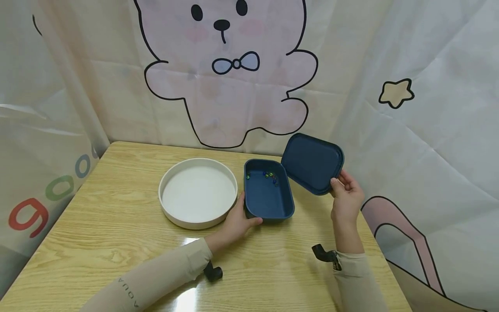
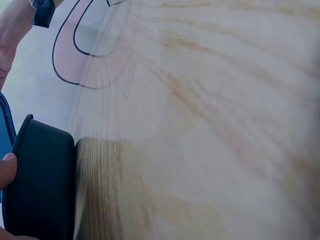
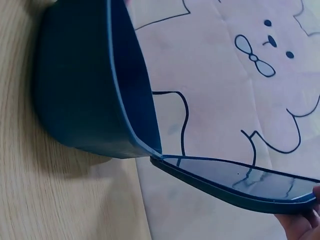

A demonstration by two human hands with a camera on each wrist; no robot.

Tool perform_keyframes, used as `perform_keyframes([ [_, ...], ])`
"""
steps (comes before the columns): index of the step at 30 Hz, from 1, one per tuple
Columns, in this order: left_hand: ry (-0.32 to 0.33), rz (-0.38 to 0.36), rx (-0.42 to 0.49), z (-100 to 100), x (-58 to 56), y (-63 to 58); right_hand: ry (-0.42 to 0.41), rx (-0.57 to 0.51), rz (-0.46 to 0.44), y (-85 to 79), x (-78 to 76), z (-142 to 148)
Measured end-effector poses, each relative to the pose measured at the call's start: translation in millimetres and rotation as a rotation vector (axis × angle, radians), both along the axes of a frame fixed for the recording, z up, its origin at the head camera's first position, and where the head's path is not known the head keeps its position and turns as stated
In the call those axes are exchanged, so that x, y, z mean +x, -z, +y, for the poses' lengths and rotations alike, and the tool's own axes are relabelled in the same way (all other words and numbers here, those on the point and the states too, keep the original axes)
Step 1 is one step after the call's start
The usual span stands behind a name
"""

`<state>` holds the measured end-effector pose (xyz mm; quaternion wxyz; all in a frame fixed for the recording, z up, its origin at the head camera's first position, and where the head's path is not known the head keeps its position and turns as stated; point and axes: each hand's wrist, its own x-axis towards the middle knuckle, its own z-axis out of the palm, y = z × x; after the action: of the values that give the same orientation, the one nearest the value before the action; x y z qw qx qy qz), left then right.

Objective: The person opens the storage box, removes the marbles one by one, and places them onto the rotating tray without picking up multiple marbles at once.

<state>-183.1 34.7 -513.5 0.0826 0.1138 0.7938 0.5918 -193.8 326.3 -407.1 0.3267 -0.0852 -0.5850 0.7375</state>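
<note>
A dark blue rectangular box (image 1: pixel 269 199) stands uncovered on the table. Several small shiny marbles (image 1: pixel 270 175), green, blue and reddish, lie on its floor toward the far end. My left hand (image 1: pixel 237 223) holds the box at its near left corner, thumb along the near side and fingers at the left wall. In the left wrist view the thumb (image 2: pixel 7 171) lies against the box (image 2: pixel 45 185). My right hand (image 1: pixel 348 197) pinches the matching blue lid (image 1: pixel 312 162) by its right edge. The lid is raised and tilted right of the box, touching its rim in the right wrist view.
A round white tray (image 1: pixel 199 190) with a low wall sits just left of the box. The wooden table (image 1: pixel 97 225) ends at a printed cloth backdrop (image 1: pixel 241 104) behind. Similar cloth (image 1: pixel 440 138) hangs at the right.
</note>
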Motion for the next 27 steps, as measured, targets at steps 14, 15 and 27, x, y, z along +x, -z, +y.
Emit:
perform_keyframes([
  [14,0.01,-0.001,0.003,-2.6,1.6,-1.8,0.033,-0.318,-0.114,5.7,6.5,30.0],
  [15,0.008,-0.004,-0.001,-2.6,1.9,-1.8,0.031,-0.334,-0.128,7.3,8.2,32.0],
  [27,0.004,-0.013,-0.015,-4.4,2.3,-4.3,0.026,-0.513,-0.245,29.3,17.9,52.0],
])
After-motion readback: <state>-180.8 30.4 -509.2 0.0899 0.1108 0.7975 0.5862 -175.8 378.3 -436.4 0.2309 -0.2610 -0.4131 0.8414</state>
